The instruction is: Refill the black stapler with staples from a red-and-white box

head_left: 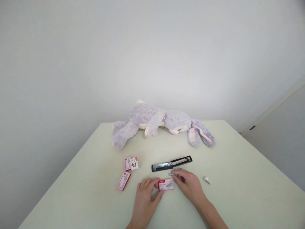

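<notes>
My left hand (pixel 146 194) pinches the left end of a small red-and-white staple box (pixel 166 184) that lies on the pale green table (pixel 238 178). Just right of the box, my right hand (pixel 189 184) holds a short silvery strip of staples (pixel 172 174) between its fingertips. A black stapler (pixel 172 163) lies opened out flat right behind both hands, with its metal channel showing.
Three more red-and-white staple boxes lie to the left: two side by side (pixel 131 163) and one nearer (pixel 123 180). A small white object (pixel 206 180) sits to the right of my right hand. A grey plush rabbit (pixel 162 124) sprawls along the table's far edge by the wall.
</notes>
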A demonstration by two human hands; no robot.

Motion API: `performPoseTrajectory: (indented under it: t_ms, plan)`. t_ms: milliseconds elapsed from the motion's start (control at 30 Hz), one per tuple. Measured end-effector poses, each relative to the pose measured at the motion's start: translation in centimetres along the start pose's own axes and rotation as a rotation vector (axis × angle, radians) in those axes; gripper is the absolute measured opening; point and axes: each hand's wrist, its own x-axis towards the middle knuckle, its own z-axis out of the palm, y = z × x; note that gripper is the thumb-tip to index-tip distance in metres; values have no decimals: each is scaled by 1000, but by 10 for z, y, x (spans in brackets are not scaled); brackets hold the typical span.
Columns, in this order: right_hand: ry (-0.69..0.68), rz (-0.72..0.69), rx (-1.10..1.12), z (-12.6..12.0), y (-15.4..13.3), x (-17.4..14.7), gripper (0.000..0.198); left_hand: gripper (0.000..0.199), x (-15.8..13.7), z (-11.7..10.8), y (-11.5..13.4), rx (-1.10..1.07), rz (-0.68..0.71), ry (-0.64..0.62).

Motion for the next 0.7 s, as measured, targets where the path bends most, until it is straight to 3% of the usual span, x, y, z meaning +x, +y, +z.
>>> performPoseTrajectory:
  t_ms: [700]
  plan:
    - [8,-20,-31,-1,-2,0,31,35,-1,-3,3,0,0,11]
